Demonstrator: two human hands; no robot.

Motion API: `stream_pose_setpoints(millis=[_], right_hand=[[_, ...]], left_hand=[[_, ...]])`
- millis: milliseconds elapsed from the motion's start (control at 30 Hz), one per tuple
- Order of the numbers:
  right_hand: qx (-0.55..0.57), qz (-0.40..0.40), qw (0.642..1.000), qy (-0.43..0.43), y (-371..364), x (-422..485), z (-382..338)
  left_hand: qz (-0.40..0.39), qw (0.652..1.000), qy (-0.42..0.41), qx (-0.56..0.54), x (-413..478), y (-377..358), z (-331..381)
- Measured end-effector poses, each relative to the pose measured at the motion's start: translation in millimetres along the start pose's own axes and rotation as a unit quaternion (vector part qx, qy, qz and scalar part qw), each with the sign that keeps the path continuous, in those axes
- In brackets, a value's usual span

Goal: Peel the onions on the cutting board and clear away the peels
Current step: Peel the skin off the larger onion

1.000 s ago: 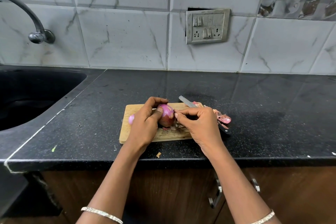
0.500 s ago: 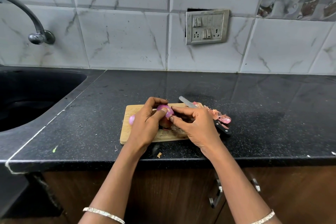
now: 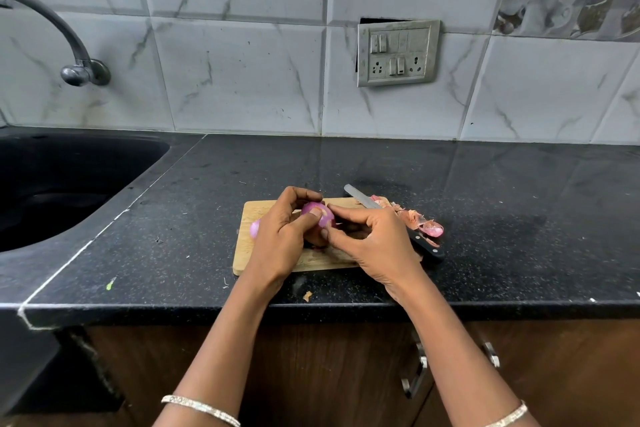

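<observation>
In the head view, the left hand [image 3: 277, 239] was curled around a purple onion [image 3: 317, 213], held just above the cutting board [image 3: 246, 253], with its thumb lying across the onion's front. The right hand [image 3: 374, 243] pinched the same onion from its right side with forefinger and thumb; it possibly held a strip of skin, but this was not clear. A second onion [image 3: 255, 228] showed behind the left hand. The knife [image 3: 360, 199] and the peels [image 3: 420, 222] lay just beyond the right hand.

Left hand [image 3: 280, 239] curled, right hand [image 3: 377, 243] pinching
</observation>
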State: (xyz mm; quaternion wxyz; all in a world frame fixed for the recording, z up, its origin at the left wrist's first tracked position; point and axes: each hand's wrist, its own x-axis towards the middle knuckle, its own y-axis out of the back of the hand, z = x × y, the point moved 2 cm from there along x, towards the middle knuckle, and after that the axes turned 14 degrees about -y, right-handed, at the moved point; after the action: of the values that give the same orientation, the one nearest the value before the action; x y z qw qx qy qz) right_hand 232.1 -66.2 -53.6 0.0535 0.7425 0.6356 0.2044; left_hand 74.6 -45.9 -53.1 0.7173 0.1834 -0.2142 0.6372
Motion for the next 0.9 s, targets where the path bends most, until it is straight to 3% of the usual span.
stream_pose_setpoints(millis=[667, 900], right_hand=[[0.037, 0.069, 0.997, -0.001, 6.2, -1.2, 0.0], [0.026, 0.086, 0.996, 0.017, 6.4, 0.2, 0.5]], left_hand=[[-0.054, 0.998, 0.043, 0.011, 3.1, 0.6, -4.6], [-0.054, 0.998, 0.018, 0.001, 1.2, 2.4, -1.9]])
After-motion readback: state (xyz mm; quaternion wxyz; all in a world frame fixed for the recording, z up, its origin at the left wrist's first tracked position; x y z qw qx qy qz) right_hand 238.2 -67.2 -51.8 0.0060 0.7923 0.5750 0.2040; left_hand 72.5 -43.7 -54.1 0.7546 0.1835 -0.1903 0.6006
